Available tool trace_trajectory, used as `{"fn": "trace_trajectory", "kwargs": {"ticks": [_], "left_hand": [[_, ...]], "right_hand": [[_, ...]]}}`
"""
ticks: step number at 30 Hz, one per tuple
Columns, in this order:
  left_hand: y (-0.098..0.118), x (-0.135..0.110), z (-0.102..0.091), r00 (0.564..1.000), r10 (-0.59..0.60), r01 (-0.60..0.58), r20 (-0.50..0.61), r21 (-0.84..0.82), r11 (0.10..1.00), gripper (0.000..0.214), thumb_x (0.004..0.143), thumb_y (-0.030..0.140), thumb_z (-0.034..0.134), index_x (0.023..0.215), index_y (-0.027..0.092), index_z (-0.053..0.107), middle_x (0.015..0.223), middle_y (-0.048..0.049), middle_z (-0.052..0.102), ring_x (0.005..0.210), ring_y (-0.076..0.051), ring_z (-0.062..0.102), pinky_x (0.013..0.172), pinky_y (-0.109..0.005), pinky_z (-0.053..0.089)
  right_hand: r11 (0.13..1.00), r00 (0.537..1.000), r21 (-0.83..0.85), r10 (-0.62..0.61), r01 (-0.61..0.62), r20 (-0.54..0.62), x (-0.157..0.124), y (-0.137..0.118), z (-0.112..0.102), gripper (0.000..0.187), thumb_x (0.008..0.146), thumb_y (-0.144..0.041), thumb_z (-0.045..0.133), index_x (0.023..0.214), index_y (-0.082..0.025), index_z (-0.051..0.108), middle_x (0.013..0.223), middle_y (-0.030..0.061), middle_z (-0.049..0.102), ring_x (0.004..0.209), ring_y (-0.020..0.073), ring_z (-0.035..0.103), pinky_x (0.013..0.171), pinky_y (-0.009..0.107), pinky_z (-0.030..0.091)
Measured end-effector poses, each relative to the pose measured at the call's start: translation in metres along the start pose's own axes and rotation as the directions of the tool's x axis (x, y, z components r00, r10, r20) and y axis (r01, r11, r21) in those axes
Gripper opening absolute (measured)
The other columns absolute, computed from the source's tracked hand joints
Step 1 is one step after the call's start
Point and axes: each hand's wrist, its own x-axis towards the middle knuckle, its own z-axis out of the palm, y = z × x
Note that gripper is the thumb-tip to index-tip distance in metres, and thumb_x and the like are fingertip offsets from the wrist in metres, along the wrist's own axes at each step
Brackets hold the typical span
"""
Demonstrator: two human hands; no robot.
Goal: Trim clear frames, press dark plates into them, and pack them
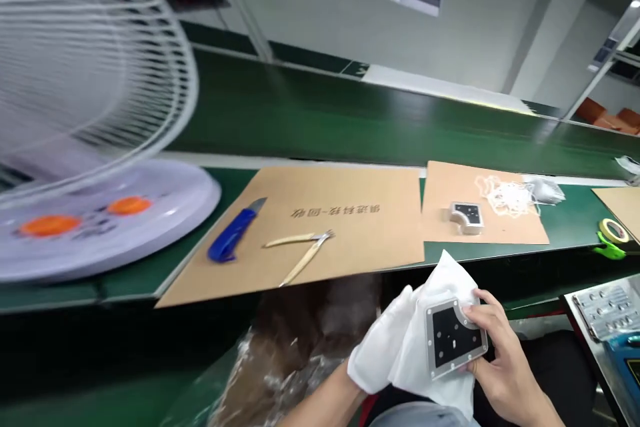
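A silver-edged part with a black face (447, 333), small studs along its rim and a curved notch in one corner is held up at the lower right. My right hand (507, 363), bare, grips its right side, thumb and fingers on opposite edges. A white cloth (445, 277) lies behind and beside the part. In a white glove, my left hand (383, 343) is closed on the cloth at the part's left; some of its fingers are hidden by the cloth. A similar notched part (467, 216) sits on the cardboard beyond my hands.
On the left cardboard sheet (360, 233) lie a blue utility knife (234, 233) and cutting pliers (307, 250). White cords (505, 197) bunch on the right sheet. A fan (170, 203) stands left; a tape roll (614, 231) lies right. Clear plastic wrap (290, 380) hangs below the edge.
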Motion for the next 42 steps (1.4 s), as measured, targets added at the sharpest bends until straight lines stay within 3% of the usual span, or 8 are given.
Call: {"fn": "trace_trajectory", "kwargs": {"ticks": [6, 13, 18, 26, 30, 33, 37, 42], "left_hand": [[0.034, 0.074, 0.055, 0.995, 0.083, -0.037, -0.045, 0.625, 0.78, 0.054, 0.09, 0.042, 0.08, 0.139, 0.023, 0.068, 0.149, -0.0125, 0.065, 0.141, -0.04, 0.058, 0.123, -0.058, 0.039], [0.101, 0.2, 0.07, 0.989, 0.054, -0.143, 0.136, 0.816, 0.56, 0.051, 0.089, 0.042, 0.08, 0.134, 0.021, 0.07, 0.141, -0.0137, 0.07, 0.133, -0.039, 0.064, 0.113, -0.056, 0.05], [0.177, 0.358, 0.028, 0.94, 0.322, -0.272, 0.112, 0.817, 0.508, 0.052, 0.081, 0.047, 0.086, 0.12, 0.015, 0.074, 0.122, -0.0156, 0.077, 0.112, -0.035, 0.073, 0.096, -0.049, 0.061], [0.249, 0.531, -0.075, 0.78, 0.554, 0.112, -0.291, 0.936, 0.334, 0.061, 0.084, 0.055, 0.074, 0.128, 0.012, 0.067, 0.122, -0.0216, 0.073, 0.114, -0.035, 0.07, 0.094, -0.048, 0.057], [0.253, 0.542, -0.11, 0.629, 0.666, 0.393, -0.401, 0.903, 0.172, 0.086, 0.062, 0.05, 0.09, 0.134, 0.011, 0.064, 0.149, -0.0314, 0.055, 0.144, -0.054, 0.041, 0.114, -0.062, 0.036], [0.253, 0.532, -0.107, 0.614, 0.7, 0.444, -0.366, 0.893, 0.077, 0.089, 0.068, 0.052, 0.086, 0.144, 0.015, 0.059, 0.158, -0.0289, 0.047, 0.149, -0.053, 0.035, 0.119, -0.061, 0.03], [0.25, 0.486, -0.077, 0.728, 0.637, 0.342, -0.252, 0.939, -0.019, 0.066, 0.084, 0.051, 0.071, 0.142, 0.019, 0.063, 0.154, -0.0199, 0.056, 0.149, -0.043, 0.043, 0.121, -0.05, 0.034], [0.229, 0.375, -0.043, 0.956, 0.27, 0.141, -0.117, 0.987, -0.072, 0.034, 0.073, 0.043, 0.081, 0.1, 0.023, 0.081, 0.115, -0.0088, 0.081, 0.113, -0.034, 0.072, 0.106, -0.039, 0.052]], "right_hand": [[0.986, 0.965, -0.156, 0.021, -0.064, -0.263, 0.003, 0.032, -0.035, 0.058, 0.1, -0.014, 0.062, 0.152, -0.036, 0.052, 0.139, 0.0083, 0.064, 0.145, 0.0334, 0.051, 0.114, 0.057, 0.056], [0.947, 0.89, -0.312, -0.074, -0.079, -0.45, 0.076, 0.066, -0.088, 0.064, 0.104, -0.019, 0.062, 0.162, -0.035, 0.042, 0.156, 0.0102, 0.052, 0.154, 0.0354, 0.04, 0.122, 0.065, 0.044], [0.929, 0.858, -0.302, 0.028, -0.211, -0.513, 0.09, 0.097, -0.113, 0.053, 0.106, -0.026, 0.06, 0.156, -0.033, 0.049, 0.159, 0.01, 0.05, 0.152, 0.0344, 0.044, 0.121, 0.062, 0.046], [0.881, 0.804, -0.19, 0.283, -0.434, -0.523, 0.048, 0.162, -0.092, 0.027, 0.106, -0.031, 0.06, 0.131, -0.031, 0.07, 0.137, 0.0092, 0.07, 0.134, 0.0322, 0.064, 0.106, 0.047, 0.061], [0.926, 0.88, -0.173, 0.243, -0.337, -0.409, 0.081, 0.158, -0.073, 0.032, 0.104, -0.028, 0.062, 0.135, -0.031, 0.066, 0.133, 0.0083, 0.071, 0.125, 0.0282, 0.069, 0.103, 0.042, 0.062], [0.936, 0.895, -0.141, 0.253, -0.322, -0.366, 0.12, 0.139, -0.04, 0.051, 0.099, -0.036, 0.07, 0.147, -0.027, 0.054, 0.137, 0.0117, 0.067, 0.125, 0.0308, 0.068, 0.102, 0.045, 0.062], [0.858, 0.833, -0.217, 0.344, -0.466, -0.433, 0.161, 0.124, 0.013, 0.093, 0.078, -0.05, 0.088, 0.154, -0.021, 0.043, 0.135, 0.019, 0.059, 0.122, 0.0411, 0.062, 0.1, 0.059, 0.059], [0.858, 0.836, -0.255, 0.297, -0.446, -0.462, 0.181, 0.141, 0.027, 0.079, 0.087, -0.037, 0.076, 0.154, -0.015, 0.04, 0.124, 0.0198, 0.062, 0.117, 0.0421, 0.062, 0.101, 0.065, 0.053]]}}
